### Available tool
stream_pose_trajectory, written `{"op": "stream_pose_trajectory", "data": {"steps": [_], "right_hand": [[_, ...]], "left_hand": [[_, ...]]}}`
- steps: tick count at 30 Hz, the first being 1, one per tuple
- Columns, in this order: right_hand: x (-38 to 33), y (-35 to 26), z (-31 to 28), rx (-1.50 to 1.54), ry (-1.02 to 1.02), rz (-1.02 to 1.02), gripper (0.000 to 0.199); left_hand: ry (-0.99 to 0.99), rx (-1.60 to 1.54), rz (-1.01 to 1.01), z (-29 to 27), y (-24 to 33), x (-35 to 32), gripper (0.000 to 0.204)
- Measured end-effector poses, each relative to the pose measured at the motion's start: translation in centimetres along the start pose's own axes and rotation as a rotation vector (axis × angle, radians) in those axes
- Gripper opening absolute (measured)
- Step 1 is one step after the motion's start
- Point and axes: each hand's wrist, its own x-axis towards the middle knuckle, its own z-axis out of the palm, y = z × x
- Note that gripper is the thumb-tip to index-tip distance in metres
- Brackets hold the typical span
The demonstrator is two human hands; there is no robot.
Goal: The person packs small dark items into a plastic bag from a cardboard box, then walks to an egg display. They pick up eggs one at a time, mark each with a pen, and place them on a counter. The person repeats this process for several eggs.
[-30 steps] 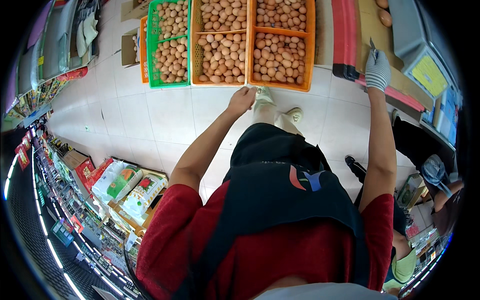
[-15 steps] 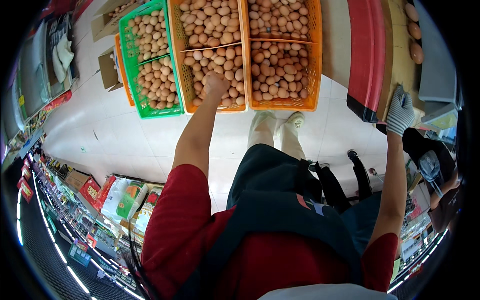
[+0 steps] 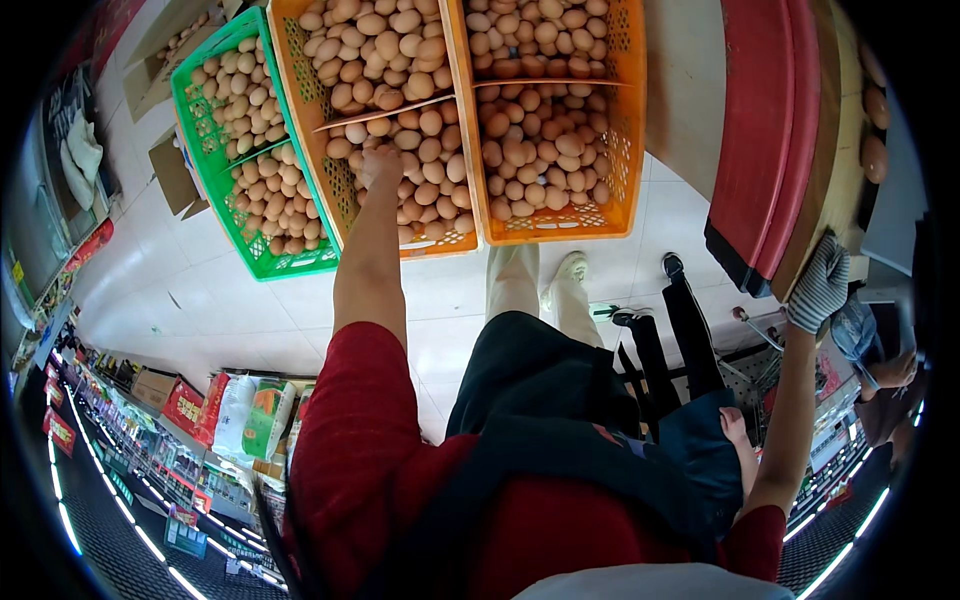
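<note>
My bare left hand (image 3: 381, 165) reaches down among brown eggs (image 3: 430, 172) in the near compartment of the middle orange crate (image 3: 452, 242). Its fingers are curled downward, and whatever is in their grasp is hidden under the hand. My right hand (image 3: 820, 285) wears a grey-and-white striped glove. It lies along the tan edge (image 3: 808, 235) of a raised stand at the right, its fingers stretched out together; no held thing shows.
A second orange crate (image 3: 634, 130) and a green crate (image 3: 296, 268), both holding eggs, flank the middle one. Cardboard boxes (image 3: 176, 172) sit farther left. Red padding (image 3: 745, 190) borders the stand, where several eggs (image 3: 874, 158) lie. Another person's legs (image 3: 690, 335) are at my right.
The crates have shifted left and nearer in view. My left hand stays over the middle crate's near compartment, closer to its left side. My gloved right hand appears lower along the stand's edge.
</note>
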Motion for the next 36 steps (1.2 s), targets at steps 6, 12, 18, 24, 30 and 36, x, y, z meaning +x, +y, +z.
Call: {"op": "stream_pose_trajectory", "data": {"steps": [6,12,18,24,30,36], "right_hand": [[-0.7,-1.3,-0.3,0.036,0.019,0.021,0.014],[-1.1,-1.2,-0.1,0.109,0.052,0.018,0.009],[-1.3,-1.8,-0.1,0.084,0.066,-0.059,0.007],[-1.3,-0.6,-0.5,0.098,-0.006,-0.061,0.01],[-1.7,-1.4,-0.6,0.082,0.0,-0.024,0.01],[-1.7,-2.4,-0.6,-0.017,-0.004,-0.015,0.009]], "left_hand": [[0.715,0.003,0.47,-9.0,7.4,-6.6,0.042],[0.11,0.318,0.145,-12.0,13.4,-4.0,0.042],[0.24,0.246,0.236,-9.6,12.8,-2.5,0.032],[0.468,-0.184,0.268,-7.8,11.8,-1.7,0.019],[-0.342,-0.846,0.725,-2.8,16.2,-18.1,0.028],[-0.496,-0.306,1.181,-2.1,24.0,-29.1,0.029]]}}
